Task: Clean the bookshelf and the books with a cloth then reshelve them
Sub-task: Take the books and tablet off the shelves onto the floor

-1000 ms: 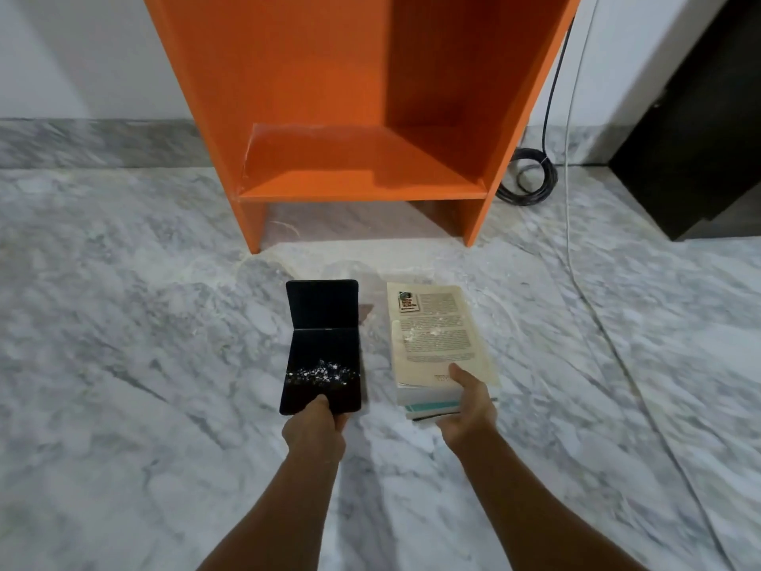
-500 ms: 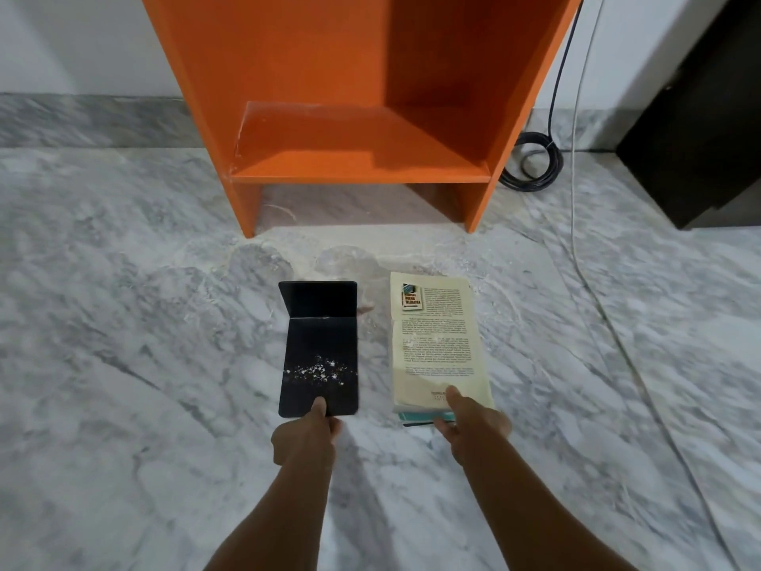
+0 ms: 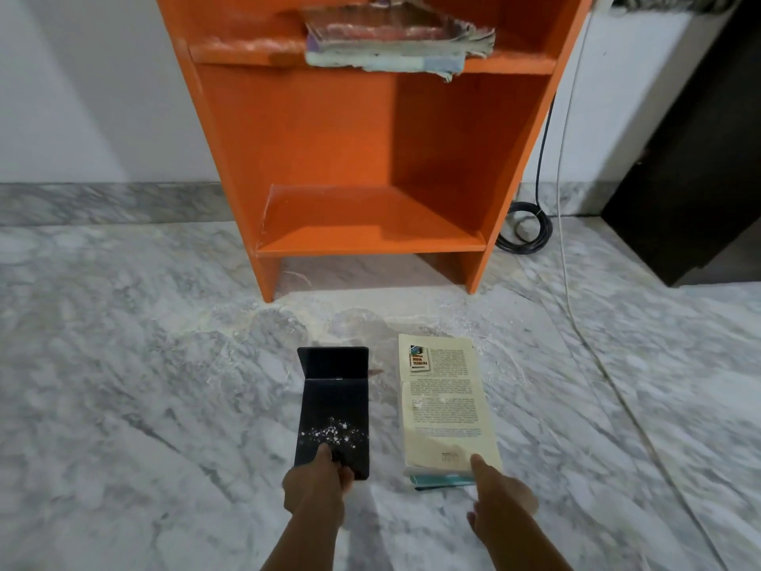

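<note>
An orange bookshelf (image 3: pixel 370 158) stands against the wall, and its bottom shelf (image 3: pixel 370 236) is bare. Worn, dusty books (image 3: pixel 395 47) lie flat on the upper shelf. On the floor in front lies a cream book (image 3: pixel 444 410) on top of a teal one (image 3: pixel 442 482). My right hand (image 3: pixel 500 508) is at their near edge; only the thumb tip touches the cream cover. To the left, my left hand (image 3: pixel 317 484) grips the near end of a black folded cover (image 3: pixel 333 410), which has white crumbs on it and its far flap bent up.
White dust is spread over the marble floor (image 3: pixel 123 385) in front of the shelf. A coiled black cable (image 3: pixel 525 232) and a white cord (image 3: pixel 576 323) run along the right side. A dark cabinet (image 3: pixel 692 179) stands at the far right.
The view has tilted up, bringing the upper shelf and its books into sight. My right hand has drawn back from gripping the cream book to a thumb touch. My left hand keeps its hold.
</note>
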Available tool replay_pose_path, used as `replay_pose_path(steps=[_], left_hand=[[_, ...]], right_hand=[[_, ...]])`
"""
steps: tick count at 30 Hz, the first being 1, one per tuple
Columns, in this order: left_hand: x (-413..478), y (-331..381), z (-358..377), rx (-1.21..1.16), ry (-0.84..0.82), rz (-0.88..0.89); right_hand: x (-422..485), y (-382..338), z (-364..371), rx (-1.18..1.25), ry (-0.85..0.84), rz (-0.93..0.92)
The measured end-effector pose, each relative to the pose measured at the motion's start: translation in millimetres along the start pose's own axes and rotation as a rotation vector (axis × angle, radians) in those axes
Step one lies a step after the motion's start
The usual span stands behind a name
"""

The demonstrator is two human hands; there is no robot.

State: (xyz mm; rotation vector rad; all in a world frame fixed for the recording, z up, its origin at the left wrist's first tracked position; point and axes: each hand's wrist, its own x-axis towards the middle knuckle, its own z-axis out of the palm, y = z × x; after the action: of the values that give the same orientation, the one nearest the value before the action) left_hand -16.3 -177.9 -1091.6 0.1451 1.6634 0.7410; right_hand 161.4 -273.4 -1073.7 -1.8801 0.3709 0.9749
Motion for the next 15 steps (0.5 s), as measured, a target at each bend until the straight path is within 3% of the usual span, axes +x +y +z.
replay_pose_path(steps=[3,8,15], left_hand=[[-23.0,41.4,2.9,0.000,-0.039,0.024],[-85.4,150.9,17.7,-0.054,-0.188,0.126],[-209.8,304.2,46.2,-0.153,-0.460,0.398]], right_hand=[[-14.5,-21.2,-7.4,0.042,-0.049,-0.041],[-102.4,-123.1,32.8,0.241,-0.095,-0.012],[-232.4,-269.0,103.9,0.335,-0.311,-0.195]])
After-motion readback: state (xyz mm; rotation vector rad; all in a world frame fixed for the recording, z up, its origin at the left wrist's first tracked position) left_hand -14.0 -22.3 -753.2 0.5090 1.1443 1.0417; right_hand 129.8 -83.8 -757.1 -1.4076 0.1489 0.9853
